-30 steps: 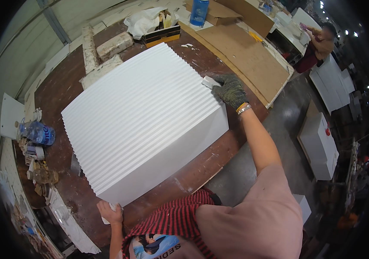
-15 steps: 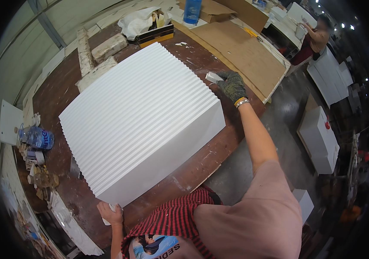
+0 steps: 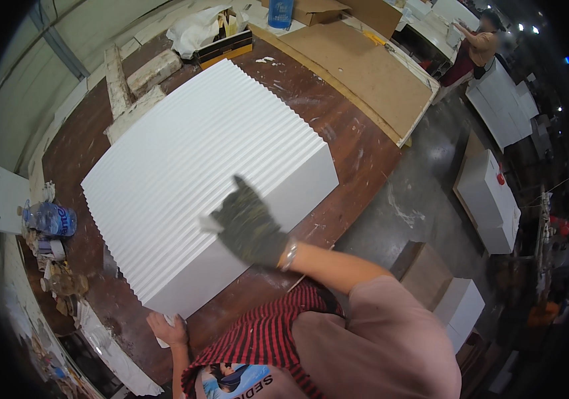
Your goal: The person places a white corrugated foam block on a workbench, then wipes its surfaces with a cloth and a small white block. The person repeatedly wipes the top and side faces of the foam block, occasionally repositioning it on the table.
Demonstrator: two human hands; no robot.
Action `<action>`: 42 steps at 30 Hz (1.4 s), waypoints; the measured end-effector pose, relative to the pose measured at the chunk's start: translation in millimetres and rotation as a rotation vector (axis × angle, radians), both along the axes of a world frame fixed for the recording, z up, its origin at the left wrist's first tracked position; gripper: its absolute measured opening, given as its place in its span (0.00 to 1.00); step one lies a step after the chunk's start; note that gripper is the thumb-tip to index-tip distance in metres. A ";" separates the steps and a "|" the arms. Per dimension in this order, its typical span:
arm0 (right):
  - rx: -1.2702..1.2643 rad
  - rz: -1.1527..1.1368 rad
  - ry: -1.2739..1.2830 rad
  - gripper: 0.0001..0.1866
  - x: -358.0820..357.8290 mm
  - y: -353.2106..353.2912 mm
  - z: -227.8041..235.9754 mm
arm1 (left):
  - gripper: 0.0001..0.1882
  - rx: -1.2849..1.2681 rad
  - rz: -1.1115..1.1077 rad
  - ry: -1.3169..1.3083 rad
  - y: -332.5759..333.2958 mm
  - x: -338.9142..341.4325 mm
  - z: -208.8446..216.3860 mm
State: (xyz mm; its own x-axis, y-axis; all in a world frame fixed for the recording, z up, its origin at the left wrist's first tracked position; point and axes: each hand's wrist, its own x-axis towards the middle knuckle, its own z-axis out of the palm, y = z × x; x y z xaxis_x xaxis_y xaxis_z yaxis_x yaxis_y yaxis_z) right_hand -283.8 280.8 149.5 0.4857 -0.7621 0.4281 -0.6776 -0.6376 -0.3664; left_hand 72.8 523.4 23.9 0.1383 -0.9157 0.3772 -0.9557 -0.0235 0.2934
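A large white box-shaped piece (image 3: 191, 159) with a ribbed top and smooth front side lies on the brown table. My right hand (image 3: 251, 223), in a dark grey-green glove, is over the piece's near edge, slightly blurred. Its fingers close on a small white block (image 3: 210, 223) against or just above the ribs; contact cannot be made out. One finger points up and away. At the near left corner of the piece is my bare left hand (image 3: 168, 329), its fingers curled around something white that is mostly hidden.
Stained brown table (image 3: 358, 143) carries whitish bars (image 3: 153, 73), an open box (image 3: 228, 48) and a blue container (image 3: 280, 13) at the back. A brown board (image 3: 364, 73) lies far right. Plastic bottles (image 3: 55, 219) stand left. Another person (image 3: 477, 46) works beyond.
My right hand has swung left and nearer, from beyond the piece's right side to over its near edge, carrying the small white block. My left hand stays at the near corner.
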 end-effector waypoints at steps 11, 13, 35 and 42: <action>-0.187 -0.694 0.149 0.13 -204.7 -89.5 14.6 | 0.27 -0.026 -0.003 0.022 -5.7 -6.1 7.9; -0.202 -0.618 0.143 0.13 -174.7 -77.9 10.9 | 0.25 -0.051 -0.016 0.024 -8.8 -9.1 13.7; -0.157 0.009 -0.049 0.05 265.6 107.7 21.4 | 0.17 -0.017 -0.011 0.270 -4.9 -3.0 20.3; -0.062 -0.111 -0.090 0.15 237.8 66.2 27.3 | 0.18 -0.041 -0.050 0.307 -8.6 -0.6 35.4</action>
